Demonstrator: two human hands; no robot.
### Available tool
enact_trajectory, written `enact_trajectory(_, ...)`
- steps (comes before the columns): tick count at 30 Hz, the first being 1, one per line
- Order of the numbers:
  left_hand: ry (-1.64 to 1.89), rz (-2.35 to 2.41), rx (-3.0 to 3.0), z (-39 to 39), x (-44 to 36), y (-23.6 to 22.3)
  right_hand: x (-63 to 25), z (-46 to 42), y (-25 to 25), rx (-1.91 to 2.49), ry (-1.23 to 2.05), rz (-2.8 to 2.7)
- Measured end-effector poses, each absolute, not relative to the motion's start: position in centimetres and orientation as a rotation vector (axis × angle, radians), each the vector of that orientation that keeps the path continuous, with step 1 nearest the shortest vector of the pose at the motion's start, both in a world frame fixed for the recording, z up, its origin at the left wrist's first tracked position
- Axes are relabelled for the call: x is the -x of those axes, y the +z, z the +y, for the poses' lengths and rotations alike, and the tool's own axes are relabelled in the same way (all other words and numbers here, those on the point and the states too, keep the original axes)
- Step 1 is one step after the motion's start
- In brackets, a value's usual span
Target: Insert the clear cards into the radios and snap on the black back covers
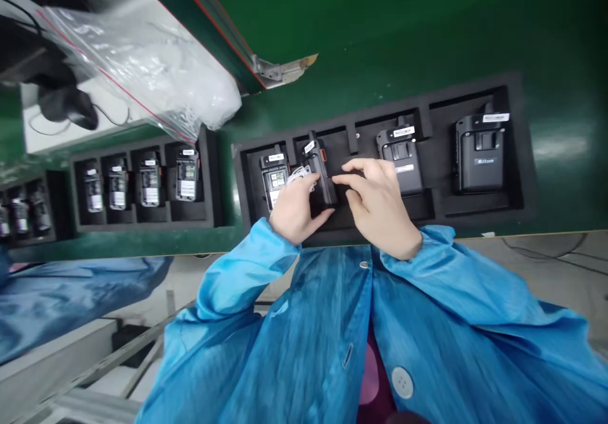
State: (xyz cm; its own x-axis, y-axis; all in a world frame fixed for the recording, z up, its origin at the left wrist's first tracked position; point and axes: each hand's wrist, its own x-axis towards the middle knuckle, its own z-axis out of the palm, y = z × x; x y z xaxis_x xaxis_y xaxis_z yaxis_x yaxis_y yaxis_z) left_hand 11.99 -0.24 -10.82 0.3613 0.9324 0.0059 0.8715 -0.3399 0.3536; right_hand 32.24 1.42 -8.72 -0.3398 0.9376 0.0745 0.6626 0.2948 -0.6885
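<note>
In the middle of the head view, my left hand [295,207] is closed around a black handheld device [322,174] that is turned on its side edge in a compartment of the black foam tray [439,202]. A white strip of printed labels [300,174] shows at the same hand's fingers. My right hand [380,199] has its fingers apart, the index fingertip at or just beside the device's right side. Left of it lies an open-backed device [274,174]. To the right sit a device with a closed back [403,158] and another marked "Riton" [482,155].
Another foam tray [145,218] with several open-backed devices lies to the left, and part of a third beyond. A clear plastic bag [161,63] rests on a raised white surface. A metal bracket [280,71] juts over the green table [380,31]. Another person's blue sleeve [80,291] shows at left.
</note>
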Motion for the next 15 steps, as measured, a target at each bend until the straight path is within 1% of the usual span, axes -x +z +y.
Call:
enact_trajectory(3,0.44,1.732,-2.209,-1.1,-11.8,-11.5,-31.4,1.3,-8.3,1.396,0.866,-2.086)
enact_trajectory(6,0.427,1.818,-2.125,-1.6,-12.2,-11.6,-30.6,1.4,-7.9,1.436,0.985,-2.039)
enact_trajectory(10,0.433,1.82,-2.125,-1.7,-12.5,-11.4,-29.9,1.9,-7.3,1.582,1.113,-2.002)
enact_trajectory(12,0.44,1.804,-2.156,-1.7,-12.6,-11.4,-29.4,2.1,-7.1,1.656,1.103,-2.061)
enact_trajectory(15,0.446,1.771,-2.252,-1.4,-12.7,-11.7,-28.8,2.2,-7.3,1.696,0.967,-2.161)
